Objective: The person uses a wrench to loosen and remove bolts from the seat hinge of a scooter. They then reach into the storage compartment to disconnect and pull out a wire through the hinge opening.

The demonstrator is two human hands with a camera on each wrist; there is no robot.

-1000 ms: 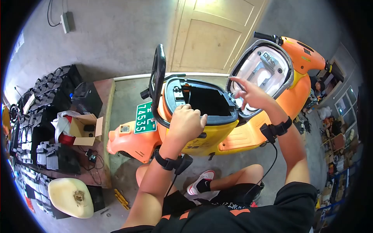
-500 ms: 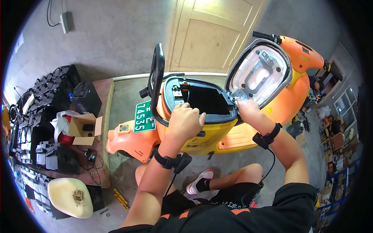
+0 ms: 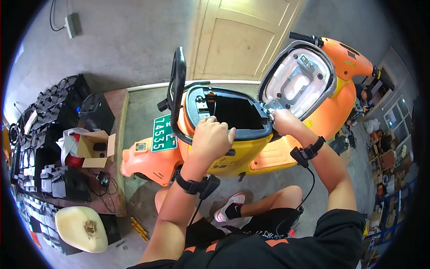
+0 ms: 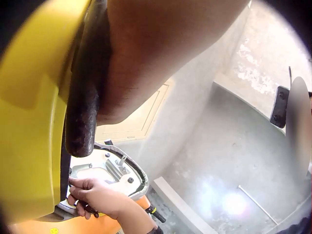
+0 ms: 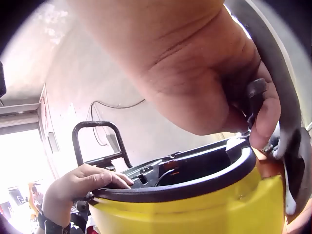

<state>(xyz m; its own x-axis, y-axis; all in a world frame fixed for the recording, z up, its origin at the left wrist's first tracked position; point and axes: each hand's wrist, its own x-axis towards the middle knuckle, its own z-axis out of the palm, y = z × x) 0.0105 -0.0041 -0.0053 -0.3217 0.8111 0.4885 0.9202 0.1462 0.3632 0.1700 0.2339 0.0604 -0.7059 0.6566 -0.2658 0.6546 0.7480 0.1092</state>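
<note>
My left hand (image 3: pixel 211 138) rests on the near rim of the scooter's open compartment (image 3: pixel 237 110); in the right wrist view its fingers (image 5: pixel 117 178) lie relaxed over the dark rim (image 5: pixel 195 189). At the compartment's front edge, beside the hinge of the raised seat (image 3: pixel 299 80), is my right hand (image 3: pixel 286 123). Its fingers curl round a small dark object (image 5: pixel 257 88) in the right wrist view; what the object is, I cannot tell. The left wrist view shows the right hand (image 4: pixel 100 197) below the seat's pale underside (image 4: pixel 92 169), its fingers bent.
A black grab rail (image 3: pixel 177 76) rises behind the compartment, above a green plate (image 3: pixel 165 132). To the left are black batteries (image 3: pixel 96 112), an open carton (image 3: pixel 107 152) and a loose cream seat (image 3: pixel 81 228). A yellow tool (image 3: pixel 139 228) lies on the floor.
My right hand has come down from above the hinge, where its index finger was extended, to the hinge area, with its fingers now bent. My left hand has stayed on the rim.
</note>
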